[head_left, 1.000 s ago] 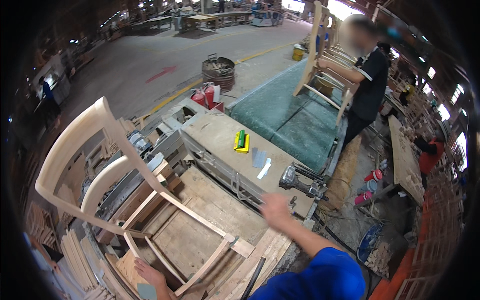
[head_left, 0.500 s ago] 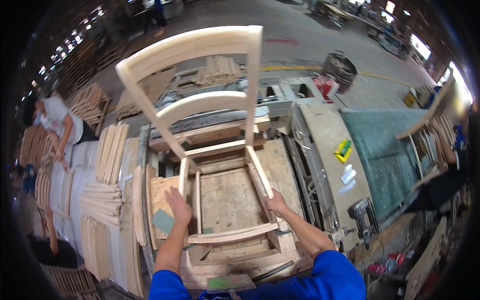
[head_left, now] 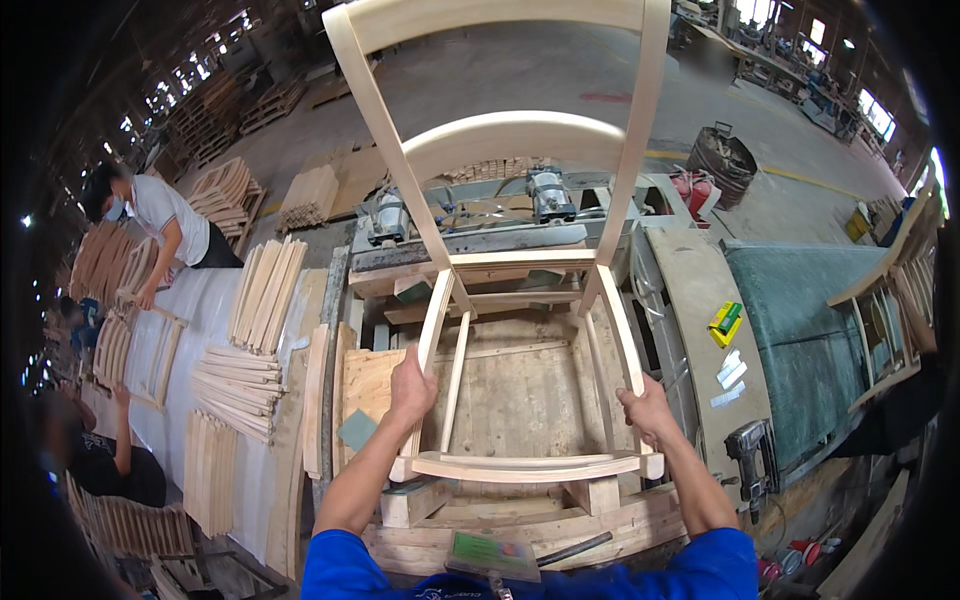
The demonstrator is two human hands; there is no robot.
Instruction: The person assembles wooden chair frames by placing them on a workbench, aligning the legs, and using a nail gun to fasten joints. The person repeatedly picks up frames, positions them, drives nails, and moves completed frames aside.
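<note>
A bare pale wooden chair frame (head_left: 520, 467) stands before me, its tall back with a curved slat (head_left: 515, 135) on the far side and no seat panel in it. My left hand (head_left: 411, 390) is closed around the left side rail. On the opposite side, my right hand (head_left: 648, 410) grips the right side rail, thumb on top. The front rail lies nearest me, above wooden blocks (head_left: 597, 494) on the workbench. Through the open seat the scuffed bench board (head_left: 515, 390) shows. The top of the back is cut off by the picture's edge.
Stacked wooden slats (head_left: 238, 385) lie on the left table. Rightward are a nail gun (head_left: 750, 455), a yellow-green packet (head_left: 725, 320) and a glass-like green panel (head_left: 810, 340). Pneumatic cylinders (head_left: 550, 195) sit behind the chair. Co-workers are at left and far right.
My left hand went from spread fingers beside the left rail to a grip on it. The chair frame now sits squarer to me and nearer, and the view has shifted.
</note>
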